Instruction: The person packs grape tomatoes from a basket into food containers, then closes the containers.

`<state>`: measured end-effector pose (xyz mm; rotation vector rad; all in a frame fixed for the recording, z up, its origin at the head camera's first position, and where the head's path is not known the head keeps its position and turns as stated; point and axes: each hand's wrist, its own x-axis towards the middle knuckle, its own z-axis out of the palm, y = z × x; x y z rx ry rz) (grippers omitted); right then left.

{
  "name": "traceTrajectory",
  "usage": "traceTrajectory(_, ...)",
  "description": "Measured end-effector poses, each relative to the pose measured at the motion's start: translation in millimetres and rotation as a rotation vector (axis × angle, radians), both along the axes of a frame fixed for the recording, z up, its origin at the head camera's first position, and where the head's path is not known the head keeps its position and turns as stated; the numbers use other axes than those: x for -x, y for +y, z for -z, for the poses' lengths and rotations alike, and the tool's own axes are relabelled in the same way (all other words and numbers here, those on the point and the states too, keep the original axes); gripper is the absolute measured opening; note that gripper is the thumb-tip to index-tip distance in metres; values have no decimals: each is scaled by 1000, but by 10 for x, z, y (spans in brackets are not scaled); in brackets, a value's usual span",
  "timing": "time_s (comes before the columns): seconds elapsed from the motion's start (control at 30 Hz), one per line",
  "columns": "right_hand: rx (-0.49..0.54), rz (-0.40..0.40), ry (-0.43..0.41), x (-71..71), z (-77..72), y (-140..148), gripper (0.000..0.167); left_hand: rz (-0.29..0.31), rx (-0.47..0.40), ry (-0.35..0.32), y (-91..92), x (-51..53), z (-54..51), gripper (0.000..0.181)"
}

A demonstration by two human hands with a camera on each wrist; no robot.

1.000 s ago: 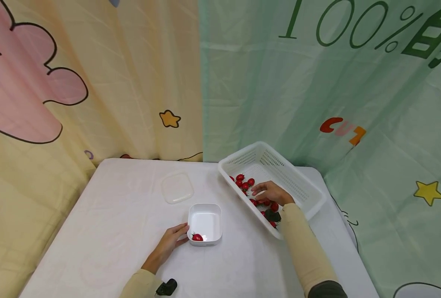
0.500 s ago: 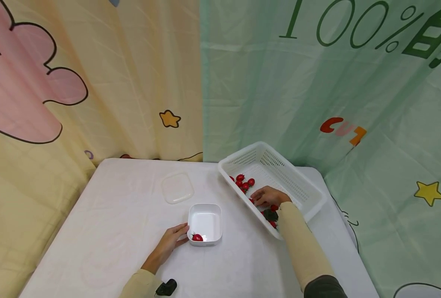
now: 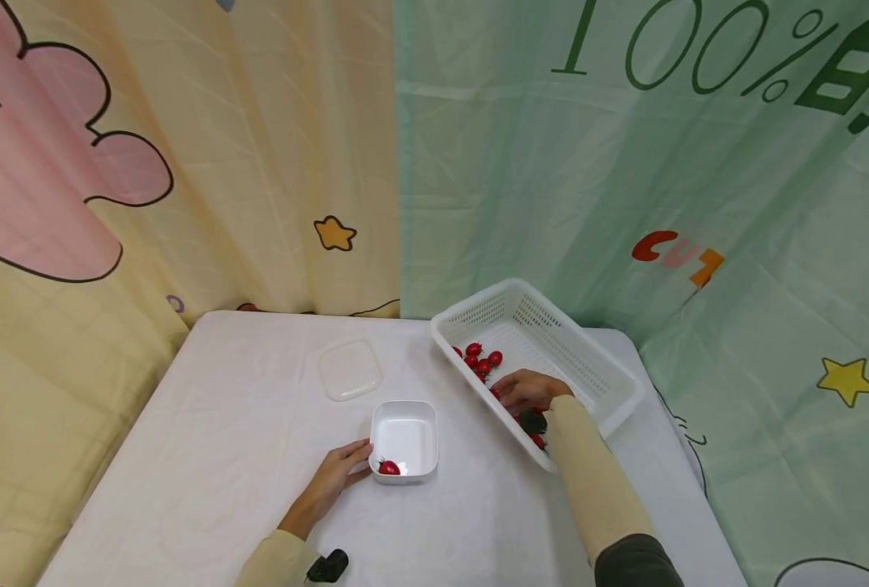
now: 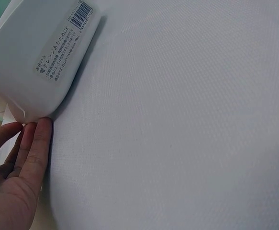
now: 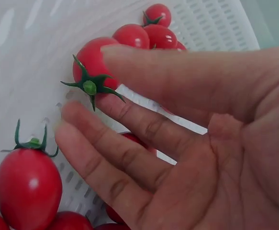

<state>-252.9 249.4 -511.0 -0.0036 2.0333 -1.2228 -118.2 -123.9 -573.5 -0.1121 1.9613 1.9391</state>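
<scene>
My left hand (image 3: 329, 481) rests its fairly straight fingers (image 4: 39, 139) against the outside corner of a small white square food container (image 3: 415, 470). Its wall bears a printed label with a barcode in the left wrist view. Inside, at the near left corner, lies one cherry tomato (image 3: 388, 467). My right hand (image 3: 528, 389) reaches into a white perforated basket (image 3: 588, 367). Between thumb and forefinger it pinches a cherry tomato (image 5: 89, 60) with a green stem. More cherry tomatoes (image 5: 29, 189) lie around and below the fingers; the hand hides some in the head view.
A clear square lid (image 3: 350, 371) lies flat behind the container on the white-covered table (image 3: 207, 440). A dark green item (image 3: 532, 421) sits among the tomatoes in the basket's near end. Printed curtains (image 3: 280, 163) hang beyond the table.
My right hand has lowered slightly and moved a little nearer the basket's left wall, its fingers closing on a tomato. The left hand and container have stayed still.
</scene>
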Motion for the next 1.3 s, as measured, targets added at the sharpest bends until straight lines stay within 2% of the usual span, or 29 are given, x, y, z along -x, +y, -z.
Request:
traceTrajectory(0.2,75,-3,-31,40,1,-17,35,1,10,1,5,-11,-5,60)
traceTrajectory(0.47,80,0,-23,27,-84,-34,31,-18,24,-2,25,-26,-20,55)
traceTrajectory(0.7,57,-1,-6,8,-161,-52,31,-7,18,-7,11,-24,-16,57)
traceTrajectory(1.0,73,-25,110,-15,-245,-63,25,-19,19,-8,9,-1,-13,55)
traceTrajectory(1.3,68,-32,196,-133,-397,-63,33,-13,24,-5,-1,-2,-8,57)
